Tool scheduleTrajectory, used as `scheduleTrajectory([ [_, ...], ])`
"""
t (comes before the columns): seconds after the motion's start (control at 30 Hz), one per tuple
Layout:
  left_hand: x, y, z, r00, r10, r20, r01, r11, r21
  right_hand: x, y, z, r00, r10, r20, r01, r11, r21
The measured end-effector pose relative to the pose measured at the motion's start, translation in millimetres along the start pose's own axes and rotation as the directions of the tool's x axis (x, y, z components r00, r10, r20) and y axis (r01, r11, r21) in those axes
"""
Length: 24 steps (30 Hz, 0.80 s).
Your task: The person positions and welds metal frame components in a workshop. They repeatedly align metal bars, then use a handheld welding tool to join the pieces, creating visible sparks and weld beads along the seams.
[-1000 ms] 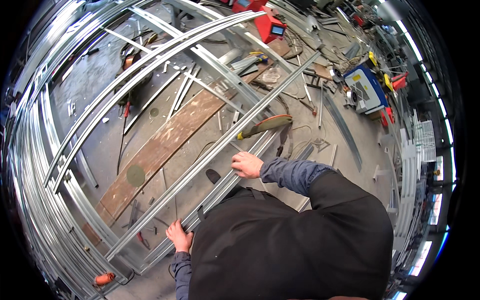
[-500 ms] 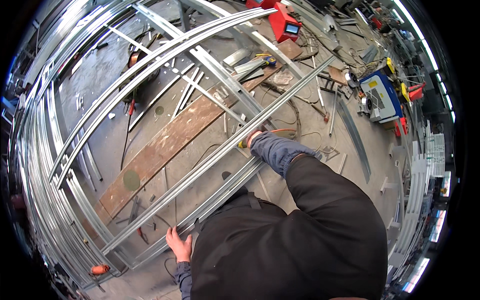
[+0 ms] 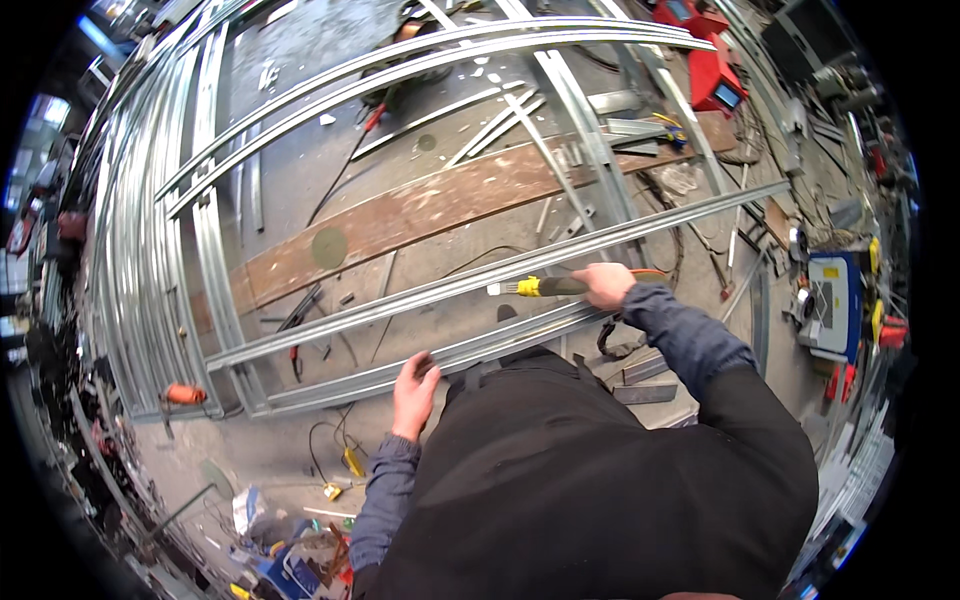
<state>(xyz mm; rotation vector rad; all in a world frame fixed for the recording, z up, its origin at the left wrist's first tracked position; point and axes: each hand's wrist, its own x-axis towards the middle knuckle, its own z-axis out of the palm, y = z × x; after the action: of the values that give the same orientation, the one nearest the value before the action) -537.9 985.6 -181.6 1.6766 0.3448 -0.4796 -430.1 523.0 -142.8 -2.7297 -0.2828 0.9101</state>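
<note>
My right hand is closed round a slim hand tool with a dark body, a yellow collar and a pale tip pointing left. An orange cord shows behind that hand. The tool is level, just on my side of a long silvery metal rail of a frame. A second rail runs close in front of my body. Beside it my left hand has its fingers loosely bent and apart, with nothing seen in them; whether the fingertips touch the rail I cannot tell.
More metal profiles lie stacked at the left. Beneath the frame is a brown board among offcuts. An orange tool lies at the left corner. A red machine and a blue-and-white machine stand at the right, with cables around.
My view has swung, showing more floor at the lower left. My right hand and the tool, mostly hidden by the rail before, now show plainly on my side of it. My left hand's fingers are more bent.
</note>
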Motion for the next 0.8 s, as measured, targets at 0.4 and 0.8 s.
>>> scheduleTrajectory([
  [0.4, 9, 23, 37, 0.773, -0.202, 0.601, 0.472, 0.816, -0.333, -118, -50, -78, 0.961, -0.263, -0.089, 0.273, 0.837, 0.474],
  [0.8, 0, 59, 50, 0.883, -0.096, 0.459, 0.464, 0.331, -0.822, -129, -56, -78, 0.913, -0.408, 0.009, 0.334, 0.761, 0.557],
])
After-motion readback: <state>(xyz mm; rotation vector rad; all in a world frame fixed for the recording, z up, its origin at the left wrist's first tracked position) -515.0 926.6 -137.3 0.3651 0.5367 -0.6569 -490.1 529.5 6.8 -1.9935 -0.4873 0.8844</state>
